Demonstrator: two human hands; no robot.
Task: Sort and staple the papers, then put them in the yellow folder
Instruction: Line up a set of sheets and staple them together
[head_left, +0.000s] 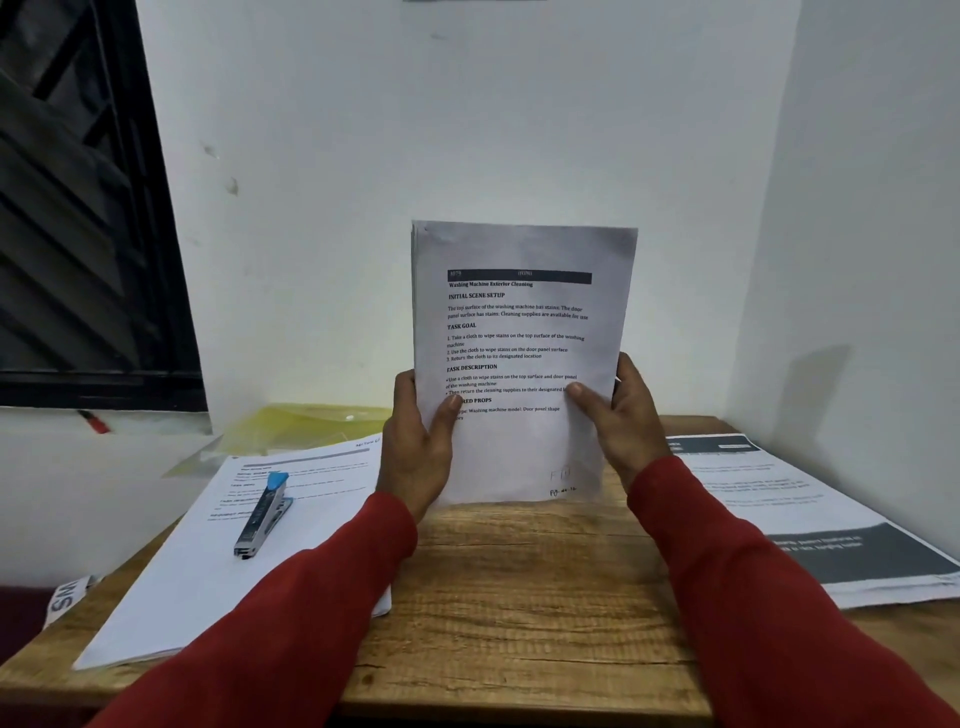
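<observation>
On the near part of the wooden table (519, 597) there are two red sleeves and bare wood between them. At the left a pile of white papers (208, 561) lies flat, and a stapler (263, 514) with a blue end rests on top of it. At the right lies a second pile of printed sheets (810, 525) with dark bands; its print is too blurred to read.

In the middle, the held stack of papers (519, 364) stands upright with its lower edge on or just above the table. The left hand (418, 441) grips its left edge and the right hand (621, 415) grips its right edge, thumbs on the front and fingers curled behind. I judge the stack to be light, thin and floppy, so holding both edges low keeps it straight; the sheets can slide on each other.

The front page reads "Washing Machine Exterior Cleaning", "INITIAL SCENE SETUP", "TASK GOAL", "TASK DESCRIPTION". A handwritten note stands near the bottom.

Far behind, at the left against the wall, lies the yellow folder (311, 426), which looks thin and slippery.
</observation>
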